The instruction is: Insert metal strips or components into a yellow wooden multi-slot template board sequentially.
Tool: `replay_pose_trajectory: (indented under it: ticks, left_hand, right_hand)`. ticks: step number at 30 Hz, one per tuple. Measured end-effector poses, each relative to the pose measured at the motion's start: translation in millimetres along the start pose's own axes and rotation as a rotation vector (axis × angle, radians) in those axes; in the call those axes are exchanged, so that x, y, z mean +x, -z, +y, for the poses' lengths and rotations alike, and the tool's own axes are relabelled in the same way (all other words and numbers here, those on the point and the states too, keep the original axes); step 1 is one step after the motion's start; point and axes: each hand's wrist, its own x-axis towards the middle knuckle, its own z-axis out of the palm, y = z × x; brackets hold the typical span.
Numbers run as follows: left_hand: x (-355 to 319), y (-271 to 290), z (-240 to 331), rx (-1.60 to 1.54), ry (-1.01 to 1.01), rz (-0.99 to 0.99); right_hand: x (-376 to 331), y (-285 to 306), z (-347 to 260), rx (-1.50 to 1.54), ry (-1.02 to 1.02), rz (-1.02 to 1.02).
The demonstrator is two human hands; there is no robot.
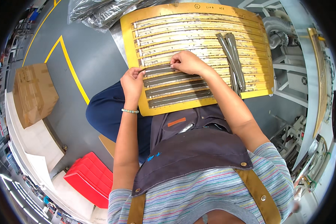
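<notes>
A yellow slotted board (132, 41) lies tilted across my lap, its long parallel slots running left to right. Pinched at its left end by my left hand (132, 83), a dark grey strip (157, 70) lies along one of the slots. The closed fingers of my right hand (189, 62) press on the same strip farther right; my hand hides part of it. Nearer to me, several similar grey strips (175, 90) fill the lower slots. A loose bundle of grey strips (233, 61) rests crosswise on the board's right side.
Clear plastic bags (97, 13) lie beyond the board's far left corner. A cardboard box (34, 93) and a red plastic bin (91, 179) stand at the left. White metal framing (289, 65) and a flexible silver duct (278, 26) are at the right.
</notes>
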Motion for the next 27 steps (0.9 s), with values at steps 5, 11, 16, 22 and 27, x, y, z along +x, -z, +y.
replay_pose_trajectory:
  ticks: [5, 11, 16, 22, 27]
  left_hand:
    - [0, -2, -2, 0.062, -0.038, 0.056]
    - [-9, -12, 9, 0.165, -0.195, 0.121]
    - [-12, -17, 3, 0.212, -0.286, 0.167]
    - [-12, -16, 1, 0.301, -0.375, 0.163]
    - [-15, -19, 3, 0.364, -0.330, 0.284]
  right_hand:
    - [-1, 3, 10, 0.059, -0.055, 0.032]
    - [-1, 3, 21, 0.038, -0.013, 0.080]
    - [0, 0, 25, 0.283, -0.061, 0.085]
    - [-6, 1, 14, 0.207, -0.071, 0.087]
    - [-8, -4, 17, 0.159, -0.058, 0.154]
